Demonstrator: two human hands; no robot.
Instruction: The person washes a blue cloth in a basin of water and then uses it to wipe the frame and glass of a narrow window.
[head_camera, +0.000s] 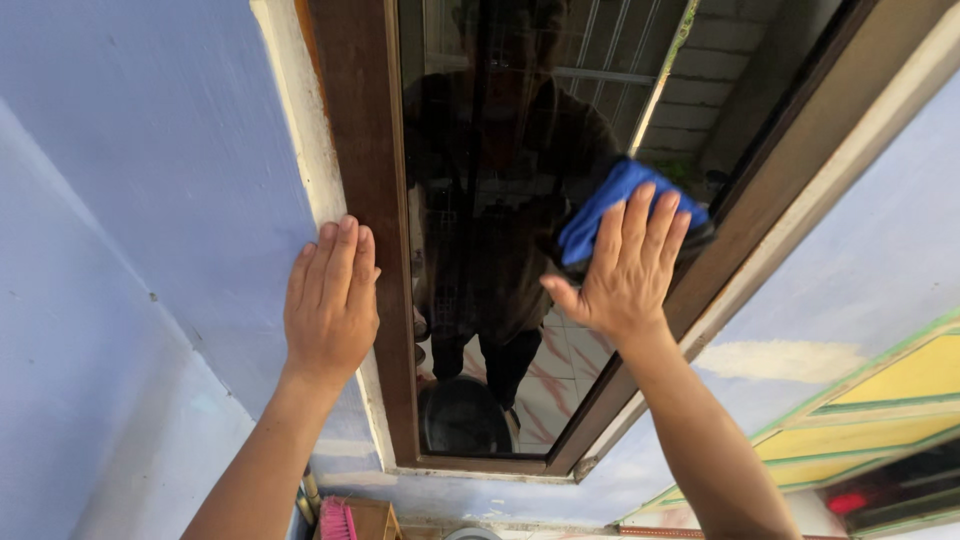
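Observation:
My right hand (625, 270) presses a blue cloth (605, 205) flat against the dark glass pane (500, 150) of a window, fingers spread over the cloth, near the pane's right side. My left hand (332, 300) lies flat with fingers together on the brown wooden window frame (365, 150) and the pale wall edge at the left. The glass reflects a person's dark figure and a tiled floor.
A light blue wall (150, 200) surrounds the window. At the lower right is a yellow and green painted panel (880, 400). Below the window, at the bottom edge, a pink brush (337, 520) sits in a brown box.

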